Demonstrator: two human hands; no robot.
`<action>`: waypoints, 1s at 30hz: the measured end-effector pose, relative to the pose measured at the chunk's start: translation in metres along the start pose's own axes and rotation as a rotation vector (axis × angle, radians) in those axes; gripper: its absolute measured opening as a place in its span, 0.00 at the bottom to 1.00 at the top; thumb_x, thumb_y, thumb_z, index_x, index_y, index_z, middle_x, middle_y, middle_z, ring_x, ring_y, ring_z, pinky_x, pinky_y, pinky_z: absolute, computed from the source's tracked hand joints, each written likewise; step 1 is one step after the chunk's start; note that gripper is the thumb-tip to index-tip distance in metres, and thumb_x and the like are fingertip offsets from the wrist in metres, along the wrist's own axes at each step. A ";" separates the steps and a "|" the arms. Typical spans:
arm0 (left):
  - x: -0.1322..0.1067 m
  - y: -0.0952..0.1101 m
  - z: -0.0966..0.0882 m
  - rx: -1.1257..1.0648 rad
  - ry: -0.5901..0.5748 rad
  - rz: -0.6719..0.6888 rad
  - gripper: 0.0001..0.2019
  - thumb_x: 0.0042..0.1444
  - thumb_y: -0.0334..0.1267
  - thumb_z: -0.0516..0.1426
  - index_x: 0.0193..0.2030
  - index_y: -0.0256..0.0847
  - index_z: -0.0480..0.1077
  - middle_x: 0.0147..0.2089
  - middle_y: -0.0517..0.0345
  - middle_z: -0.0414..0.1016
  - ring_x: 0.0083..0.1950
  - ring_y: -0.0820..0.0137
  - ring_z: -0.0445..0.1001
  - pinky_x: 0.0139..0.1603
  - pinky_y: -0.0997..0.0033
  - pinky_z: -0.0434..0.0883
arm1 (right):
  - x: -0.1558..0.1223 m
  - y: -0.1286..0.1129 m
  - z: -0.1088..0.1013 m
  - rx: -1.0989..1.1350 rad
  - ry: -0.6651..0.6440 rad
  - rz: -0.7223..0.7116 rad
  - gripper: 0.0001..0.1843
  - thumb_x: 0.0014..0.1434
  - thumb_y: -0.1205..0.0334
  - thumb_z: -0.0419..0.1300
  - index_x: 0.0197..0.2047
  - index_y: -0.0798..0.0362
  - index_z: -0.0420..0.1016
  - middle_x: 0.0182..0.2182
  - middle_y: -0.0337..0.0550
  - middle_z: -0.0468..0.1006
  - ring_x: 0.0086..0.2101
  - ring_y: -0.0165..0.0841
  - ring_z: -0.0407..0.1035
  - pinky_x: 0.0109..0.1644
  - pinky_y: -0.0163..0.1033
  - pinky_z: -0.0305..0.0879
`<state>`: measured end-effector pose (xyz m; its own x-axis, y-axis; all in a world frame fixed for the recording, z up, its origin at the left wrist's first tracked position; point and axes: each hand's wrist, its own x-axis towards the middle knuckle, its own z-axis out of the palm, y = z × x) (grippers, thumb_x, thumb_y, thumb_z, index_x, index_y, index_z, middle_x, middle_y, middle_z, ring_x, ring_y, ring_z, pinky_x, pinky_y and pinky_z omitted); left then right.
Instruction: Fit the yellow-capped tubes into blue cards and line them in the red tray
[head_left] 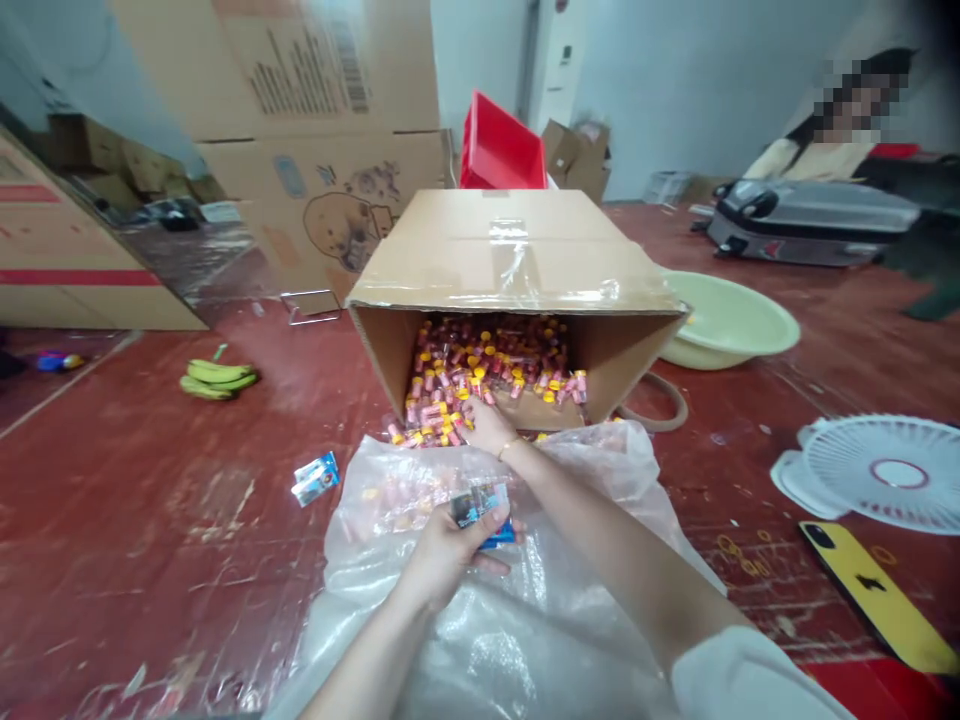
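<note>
My left hand (442,548) is closed round a few small blue-printed packets (480,503), above a clear plastic sheet (480,650). A cardboard box (517,250) lies on its side with its open end facing me. Inside it and spilling out at its mouth are many tiny bottles (431,412) with pink contents and yellow caps. Reaching forward, my right hand (487,428) is among the bottles at the box's front edge. Its fingertips are partly hidden there, so I cannot make out whether it grips one. Some bottles also show through the sheet.
On the red floor lie more blue packets (315,478), green bananas (217,379), a yellow phone (874,595) and a white fan grille (892,470). A pale green basin (727,320) stands right of the box. Behind are a large carton (300,170), a red bin (502,145), a suitcase (810,220) and a person.
</note>
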<state>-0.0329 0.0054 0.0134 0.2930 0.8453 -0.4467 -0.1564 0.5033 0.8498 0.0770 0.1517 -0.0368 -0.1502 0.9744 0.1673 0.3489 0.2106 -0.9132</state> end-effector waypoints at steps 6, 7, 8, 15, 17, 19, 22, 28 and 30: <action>0.001 0.000 -0.009 0.019 0.000 0.034 0.17 0.44 0.48 0.67 0.32 0.34 0.74 0.31 0.50 0.79 0.33 0.66 0.77 0.27 0.74 0.74 | 0.005 0.005 -0.006 0.101 -0.048 0.088 0.20 0.45 0.70 0.67 0.39 0.52 0.64 0.20 0.26 0.63 0.21 0.24 0.60 0.28 0.31 0.61; 0.003 0.000 -0.009 0.013 -0.002 0.033 0.17 0.43 0.47 0.68 0.31 0.34 0.75 0.30 0.51 0.78 0.32 0.67 0.76 0.27 0.74 0.74 | -0.004 0.002 -0.019 0.133 -0.046 0.097 0.23 0.44 0.70 0.67 0.42 0.51 0.63 0.21 0.26 0.64 0.22 0.25 0.62 0.29 0.31 0.62; 0.005 0.000 -0.008 0.006 -0.005 0.032 0.17 0.42 0.47 0.68 0.31 0.34 0.75 0.28 0.53 0.78 0.31 0.68 0.76 0.27 0.75 0.74 | -0.014 -0.004 -0.033 0.162 -0.043 0.104 0.25 0.45 0.68 0.66 0.45 0.50 0.62 0.23 0.27 0.66 0.24 0.26 0.65 0.30 0.32 0.64; 0.017 0.002 0.006 0.067 -0.074 0.012 0.17 0.43 0.45 0.68 0.38 0.37 0.76 0.29 0.55 0.78 0.31 0.68 0.77 0.29 0.73 0.75 | -0.095 -0.057 -0.099 0.445 -0.073 0.016 0.19 0.56 0.58 0.63 0.48 0.46 0.61 0.38 0.40 0.72 0.38 0.31 0.71 0.39 0.37 0.71; 0.017 0.003 0.009 0.080 -0.063 0.013 0.18 0.43 0.46 0.68 0.38 0.37 0.76 0.29 0.54 0.79 0.30 0.67 0.77 0.29 0.70 0.75 | -0.107 -0.061 -0.103 0.408 -0.071 -0.034 0.16 0.58 0.58 0.63 0.46 0.46 0.62 0.38 0.41 0.71 0.38 0.31 0.70 0.38 0.38 0.71; 0.015 0.003 0.009 0.082 -0.069 0.022 0.17 0.46 0.48 0.66 0.37 0.37 0.76 0.33 0.49 0.80 0.35 0.64 0.78 0.31 0.68 0.76 | -0.113 -0.062 -0.104 0.366 -0.069 -0.067 0.14 0.59 0.59 0.62 0.46 0.46 0.62 0.39 0.42 0.71 0.39 0.32 0.70 0.39 0.38 0.72; 0.014 0.004 0.007 0.083 -0.095 0.003 0.17 0.47 0.49 0.65 0.37 0.36 0.77 0.37 0.47 0.80 0.38 0.62 0.78 0.31 0.69 0.76 | -0.116 -0.061 -0.104 0.311 -0.051 -0.095 0.14 0.60 0.60 0.61 0.47 0.45 0.62 0.40 0.43 0.71 0.41 0.33 0.70 0.41 0.39 0.72; 0.014 0.002 0.007 0.085 -0.031 -0.009 0.16 0.37 0.42 0.71 0.31 0.37 0.76 0.27 0.58 0.75 0.29 0.70 0.74 0.30 0.72 0.74 | -0.119 -0.072 -0.105 0.134 -0.033 -0.261 0.14 0.61 0.66 0.59 0.49 0.46 0.62 0.43 0.44 0.70 0.42 0.34 0.70 0.46 0.42 0.70; 0.015 0.001 0.007 0.078 -0.020 -0.006 0.16 0.35 0.41 0.72 0.29 0.38 0.75 0.26 0.60 0.74 0.29 0.71 0.73 0.30 0.71 0.74 | -0.119 -0.073 -0.106 0.069 -0.031 -0.292 0.14 0.60 0.66 0.59 0.48 0.47 0.63 0.42 0.44 0.70 0.42 0.35 0.70 0.47 0.43 0.69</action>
<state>-0.0216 0.0177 0.0097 0.3127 0.8384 -0.4464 -0.0811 0.4919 0.8669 0.1676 0.0287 0.0493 -0.2631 0.8705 0.4160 0.2229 0.4744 -0.8516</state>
